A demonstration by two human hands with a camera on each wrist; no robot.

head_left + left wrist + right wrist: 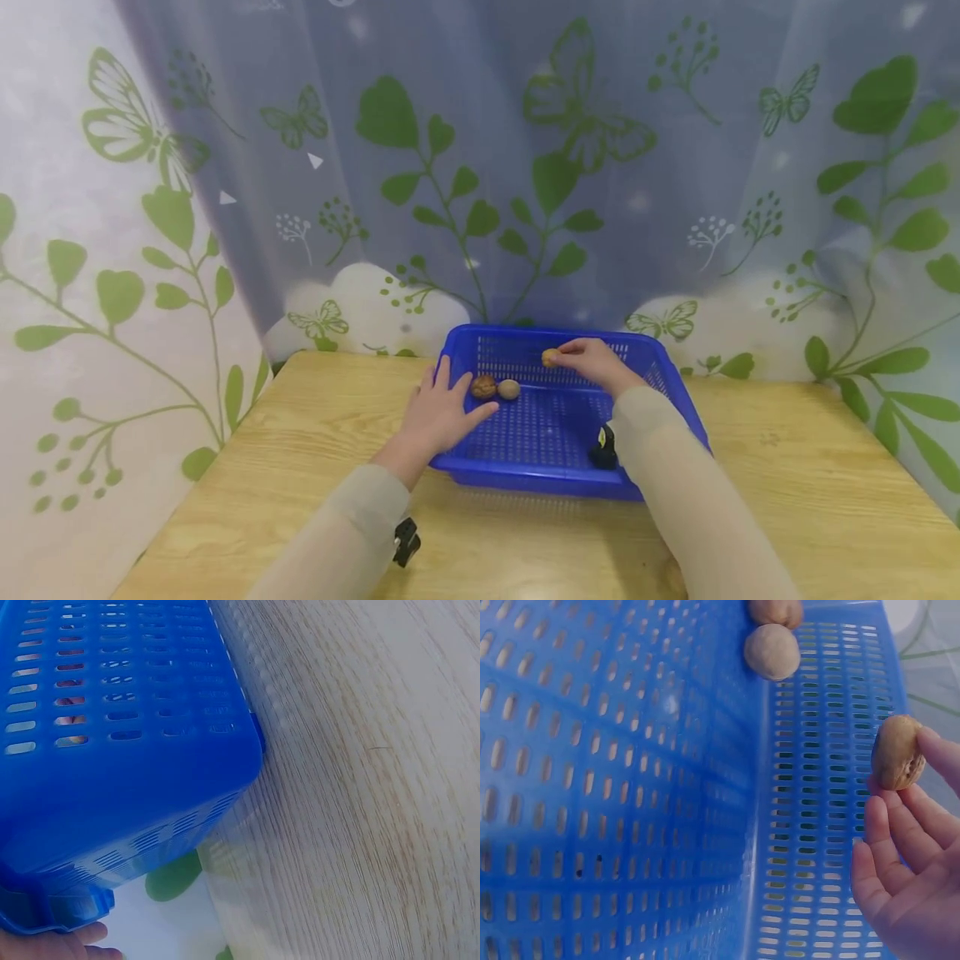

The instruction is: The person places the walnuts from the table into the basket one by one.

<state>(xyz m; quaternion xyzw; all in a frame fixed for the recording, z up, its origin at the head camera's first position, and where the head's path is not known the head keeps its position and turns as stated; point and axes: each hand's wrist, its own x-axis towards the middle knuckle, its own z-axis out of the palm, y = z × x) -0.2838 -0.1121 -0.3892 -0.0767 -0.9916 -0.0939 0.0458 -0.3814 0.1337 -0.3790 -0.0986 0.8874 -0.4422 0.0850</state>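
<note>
My right hand (596,362) pinches a yellowish-brown walnut (897,752) between thumb and fingertips, above the inside of a blue plastic basket (525,477) near its far wall. My left hand (442,412) lies spread with straight fingers on the basket's left rim; in the left wrist view only a few of its fingertips (94,941) show beside the rim. Inside the basket, by the left hand's fingertips, a darker brown walnut (483,387) sits against a paler, rounder nut (509,389). In the right wrist view this pale nut (772,652) appears near the top.
The slotted basket stands on a light wooden table (315,425). Behind it hangs a curtain (480,167) with leaves and butterflies. A pale round thing (675,575) lies at the bottom, mostly hidden by the right sleeve. Both wrists carry small black devices (406,542).
</note>
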